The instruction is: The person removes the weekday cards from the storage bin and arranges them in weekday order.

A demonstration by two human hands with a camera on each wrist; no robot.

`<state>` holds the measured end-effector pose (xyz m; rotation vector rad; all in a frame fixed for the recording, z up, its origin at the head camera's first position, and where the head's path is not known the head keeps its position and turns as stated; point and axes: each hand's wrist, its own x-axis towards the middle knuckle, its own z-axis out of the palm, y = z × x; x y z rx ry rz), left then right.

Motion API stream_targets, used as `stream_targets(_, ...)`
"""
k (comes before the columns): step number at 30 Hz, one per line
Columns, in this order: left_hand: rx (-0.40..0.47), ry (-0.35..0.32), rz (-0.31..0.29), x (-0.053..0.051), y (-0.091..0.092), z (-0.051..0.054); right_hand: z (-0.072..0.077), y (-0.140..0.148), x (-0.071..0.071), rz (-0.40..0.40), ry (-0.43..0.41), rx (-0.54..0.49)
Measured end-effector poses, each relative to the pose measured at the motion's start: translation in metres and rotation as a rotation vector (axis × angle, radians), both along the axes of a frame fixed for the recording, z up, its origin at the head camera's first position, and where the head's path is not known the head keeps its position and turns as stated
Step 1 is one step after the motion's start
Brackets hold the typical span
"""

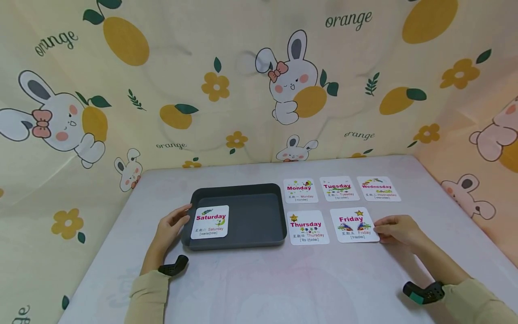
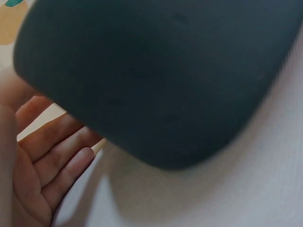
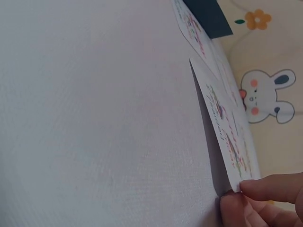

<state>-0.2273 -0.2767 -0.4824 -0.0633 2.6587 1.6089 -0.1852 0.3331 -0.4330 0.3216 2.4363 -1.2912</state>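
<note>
My left hand (image 1: 167, 228) grips the dark grey tray (image 1: 259, 225) at its left rim. In the left wrist view the fingers (image 2: 61, 153) lie at the tray's edge, and the tray's dark outer surface (image 2: 156, 80) fills much of the picture. A white "Saturday" card (image 1: 210, 222) lies in the left part of the tray. My right hand (image 1: 400, 229) pinches the right edge of the "Friday" card (image 1: 355, 225) between thumb and fingers. That card's near edge stands slightly off the table, with a shadow under it in the right wrist view.
Above the "Friday" card lie the "Monday" (image 1: 301, 191), "Tuesday" (image 1: 339, 188) and "Wednesday" (image 1: 378, 189) cards in a row. The "Thursday" card (image 1: 308, 227) lies between the tray and the "Friday" card. A patterned cloth (image 1: 243, 45) rises behind the white table (image 1: 259, 288).
</note>
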Motion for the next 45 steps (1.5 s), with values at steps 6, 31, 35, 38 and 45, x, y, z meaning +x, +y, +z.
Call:
stream_targets(6, 0.007, 0.007, -0.002, 0.001, 0.0, 0.0, 0.002, -0.001, 0.001, 0.012, 0.021, 0.034)
stream_targets(31, -0.039, 0.036, -0.001, -0.001, -0.004, -0.005, 0.016, -0.036, 0.0, 0.058, 0.032, -0.042)
stream_targets(35, -0.032, 0.028, -0.001, -0.001, -0.003, -0.005, 0.018, -0.045, 0.001, 0.071, 0.04, -0.056)
stream_targets(38, -0.031, 0.024, -0.001, -0.001, -0.002, -0.004, 0.019, -0.05, 0.0, 0.088, 0.04, -0.07)
stream_targets(45, -0.018, 0.028, -0.003, -0.001, -0.001, -0.004, 0.022, -0.064, -0.002, 0.102, 0.044, -0.108)
